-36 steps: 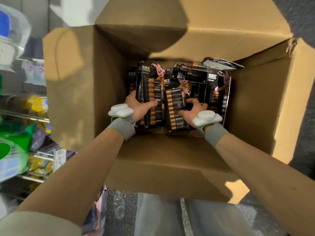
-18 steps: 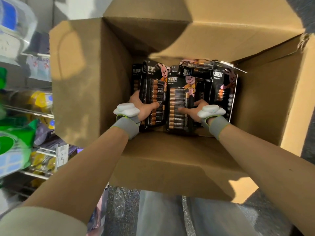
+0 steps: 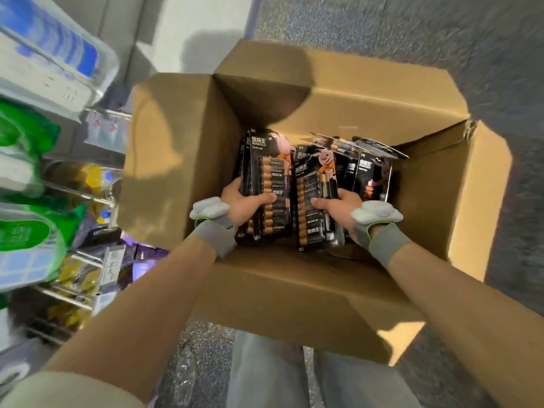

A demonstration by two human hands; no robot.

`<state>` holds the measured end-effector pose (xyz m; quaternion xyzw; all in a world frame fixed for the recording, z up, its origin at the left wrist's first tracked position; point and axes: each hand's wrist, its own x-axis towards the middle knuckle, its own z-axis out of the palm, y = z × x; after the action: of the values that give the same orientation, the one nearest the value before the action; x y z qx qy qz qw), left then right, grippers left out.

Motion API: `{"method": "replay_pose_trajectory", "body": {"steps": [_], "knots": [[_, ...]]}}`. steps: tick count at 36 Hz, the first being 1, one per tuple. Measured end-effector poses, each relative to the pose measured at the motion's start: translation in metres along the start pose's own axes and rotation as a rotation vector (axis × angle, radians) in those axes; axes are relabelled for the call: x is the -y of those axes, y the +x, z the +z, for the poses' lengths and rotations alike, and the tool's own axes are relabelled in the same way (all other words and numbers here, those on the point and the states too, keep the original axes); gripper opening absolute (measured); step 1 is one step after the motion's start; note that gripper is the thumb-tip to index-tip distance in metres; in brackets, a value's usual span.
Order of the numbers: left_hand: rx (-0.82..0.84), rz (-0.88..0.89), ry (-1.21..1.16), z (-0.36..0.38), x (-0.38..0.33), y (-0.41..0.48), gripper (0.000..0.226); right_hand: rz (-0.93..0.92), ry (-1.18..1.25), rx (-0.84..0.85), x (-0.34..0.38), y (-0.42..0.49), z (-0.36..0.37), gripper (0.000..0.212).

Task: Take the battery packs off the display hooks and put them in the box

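An open cardboard box (image 3: 309,284) stands on the floor in front of me, with black and copper battery packs inside. My left hand (image 3: 243,203) grips a stack of battery packs (image 3: 269,178) held upright in the box, thumb across the front. My right hand (image 3: 335,209) grips a second stack of battery packs (image 3: 315,189) beside it, thumb on the front. More packs (image 3: 372,175) lean against the right wall behind my right hand. Both wrists carry grey bands with white trackers.
Store shelves (image 3: 67,201) with green, blue and yellow packaged goods and a price tag run along the left. The box flaps (image 3: 491,187) stand open on all sides. Grey speckled floor (image 3: 441,33) surrounds the box. My legs show below it.
The view has pulled back and the box looks smaller and farther. Both hands keep their hold on the two stacks, which sit slightly higher in the box.
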<state>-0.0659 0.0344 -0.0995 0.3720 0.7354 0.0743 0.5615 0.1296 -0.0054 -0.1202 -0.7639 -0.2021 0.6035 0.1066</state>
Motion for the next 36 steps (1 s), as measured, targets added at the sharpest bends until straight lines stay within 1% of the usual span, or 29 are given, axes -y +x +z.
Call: {"method": "replay_pose_trajectory", "body": {"steps": [1, 2, 5, 6, 7, 9, 10, 11, 13, 14, 15, 17, 18, 20, 23, 25, 26, 27, 28, 29, 30, 31, 32, 33, 34, 36], "knots": [[-0.006, 0.02, -0.016, -0.004, -0.002, -0.007, 0.061, -0.015, -0.005, -0.001, 0.003, -0.006, -0.001, 0.059], [-0.008, 0.03, -0.037, -0.008, -0.001, -0.014, 0.06, -0.034, -0.013, 0.007, 0.005, -0.014, -0.002, 0.062], [-0.012, 0.04, -0.098, -0.018, -0.006, -0.032, 0.058, -0.142, -0.032, 0.003, 0.019, -0.037, -0.009, 0.044], [-0.032, 0.046, -0.12, -0.024, -0.01, -0.043, 0.06, -0.196, -0.045, 0.001, 0.025, -0.047, -0.012, 0.043], [-0.02, 0.033, -0.136, -0.025, -0.011, -0.045, 0.064, -0.209, -0.035, -0.003, 0.027, -0.049, -0.013, 0.044], [-0.03, 0.031, -0.222, -0.037, -0.02, -0.067, 0.068, -0.287, -0.006, -0.01, 0.045, -0.074, -0.018, 0.037], [-0.012, 0.013, -0.274, -0.038, -0.019, -0.065, 0.066, -0.285, 0.02, -0.012, 0.048, -0.075, -0.018, 0.032], [-0.019, 0.014, -0.328, -0.045, -0.024, -0.078, 0.059, -0.31, 0.024, -0.016, 0.056, -0.087, -0.019, 0.03], [-0.019, 0.001, -0.416, -0.053, -0.029, -0.091, 0.04, -0.325, 0.052, -0.002, 0.068, -0.103, -0.021, 0.029], [-0.042, 0.006, -0.464, -0.06, -0.031, -0.104, 0.037, -0.338, 0.072, 0.0, 0.075, -0.115, -0.021, 0.03], [-0.027, 0.031, -0.508, -0.069, -0.033, -0.118, 0.039, -0.372, 0.056, 0.015, 0.082, -0.128, -0.02, 0.031], [0.021, 0.057, -0.582, -0.07, -0.03, -0.12, 0.053, -0.369, 0.045, 0.022, 0.088, -0.132, -0.021, 0.034], [0.01, 0.112, -0.678, -0.088, -0.029, -0.153, 0.058, -0.446, -0.005, 0.049, 0.102, -0.164, -0.019, 0.037], [0.062, 0.126, -0.77, -0.088, -0.022, -0.158, 0.066, -0.451, 0.005, 0.053, 0.106, -0.168, -0.017, 0.038], [0.063, 0.165, -0.898, -0.095, -0.01, -0.179, 0.075, -0.482, -0.05, 0.082, 0.116, -0.195, -0.01, 0.045], [0.066, 0.207, -0.992, -0.101, 0.003, -0.208, 0.075, -0.538, -0.086, 0.16, 0.115, -0.216, 0.0, 0.046], [0.064, 0.209, -1.034, -0.102, 0.011, -0.228, 0.071, -0.582, -0.108, 0.175, 0.115, -0.228, 0.008, 0.041], [0.089, 0.199, -1.055, -0.1, 0.013, -0.224, 0.067, -0.595, -0.108, 0.189, 0.119, -0.235, 0.006, 0.034], [0.036, 0.228, -1.112, -0.102, 0.035, -0.261, 0.064, -0.669, -0.186, 0.202, 0.106, -0.262, 0.021, 0.028], [0.033, 0.238, -1.13, -0.099, 0.038, -0.258, 0.061, -0.704, -0.175, 0.185, 0.105, -0.268, 0.021, 0.023], [0.009, 0.251, -1.161, -0.097, 0.05, -0.281, 0.059, -0.754, -0.204, 0.18, 0.097, -0.287, 0.029, 0.02], [-0.018, 0.258, -1.165, -0.095, 0.052, -0.278, 0.055, -0.766, -0.214, 0.186, 0.095, -0.291, 0.029, 0.021], [-0.041, 0.271, -1.188, -0.093, 0.06, -0.302, 0.05, -0.797, -0.26, 0.192, 0.086, -0.302, 0.038, 0.024], [-0.054, 0.281, -1.205, -0.092, 0.059, -0.3, 0.046, -0.803, -0.293, 0.189, 0.086, -0.304, 0.038, 0.025], [-0.117, 0.277, -1.207, -0.089, 0.073, -0.322, 0.045, -0.816, -0.341, 0.222, 0.075, -0.318, 0.045, 0.023], [-0.291, 0.305, -1.203, -0.09, 0.107, -0.372, 0.048, -0.847, -0.442, 0.375, 0.051, -0.362, 0.063, 0.018]]}}
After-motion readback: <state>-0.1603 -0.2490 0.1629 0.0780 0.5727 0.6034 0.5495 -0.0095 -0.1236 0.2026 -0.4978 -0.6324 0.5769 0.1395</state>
